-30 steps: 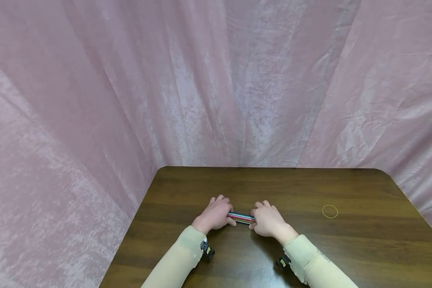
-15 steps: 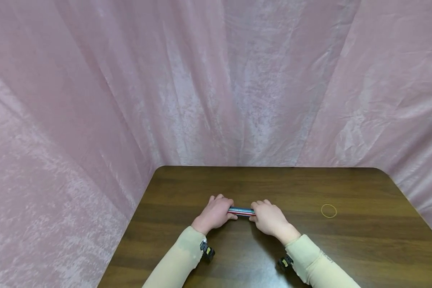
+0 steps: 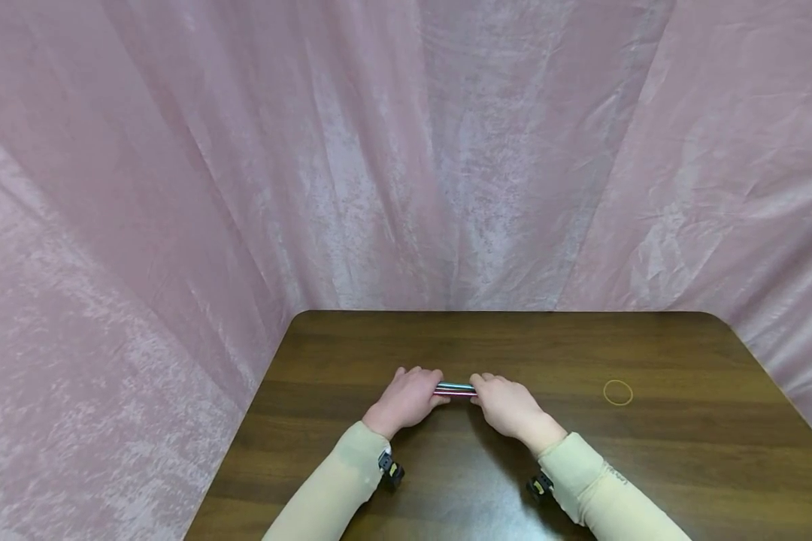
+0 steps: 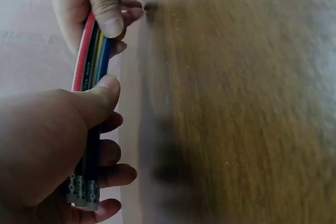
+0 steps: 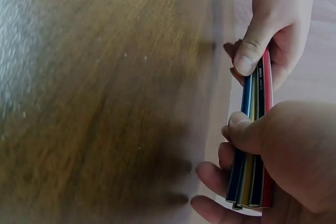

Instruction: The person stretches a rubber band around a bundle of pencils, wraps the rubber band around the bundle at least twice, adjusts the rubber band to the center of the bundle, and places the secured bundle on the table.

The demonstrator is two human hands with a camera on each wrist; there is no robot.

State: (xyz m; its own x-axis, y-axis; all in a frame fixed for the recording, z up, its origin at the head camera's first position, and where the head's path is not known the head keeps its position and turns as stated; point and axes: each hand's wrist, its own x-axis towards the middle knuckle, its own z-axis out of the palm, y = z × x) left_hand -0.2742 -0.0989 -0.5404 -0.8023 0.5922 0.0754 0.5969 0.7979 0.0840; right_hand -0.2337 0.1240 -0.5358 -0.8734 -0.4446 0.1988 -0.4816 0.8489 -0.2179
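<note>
Pencils (image 4: 90, 56): likely light, stiff, slippery; left hand (image 3: 406, 400) and right hand (image 3: 508, 406) pinch opposite ends; hold there, between thumb and fingers.

Room btwn R hand (image 3: 512, 409) & ring (image 3: 618, 405)

pencils (image 3: 455, 390) are held more level than a second ago, less length is bared between left hand (image 3: 406, 398) and right hand (image 3: 509, 406), their yellow is hidden from head view
</note>
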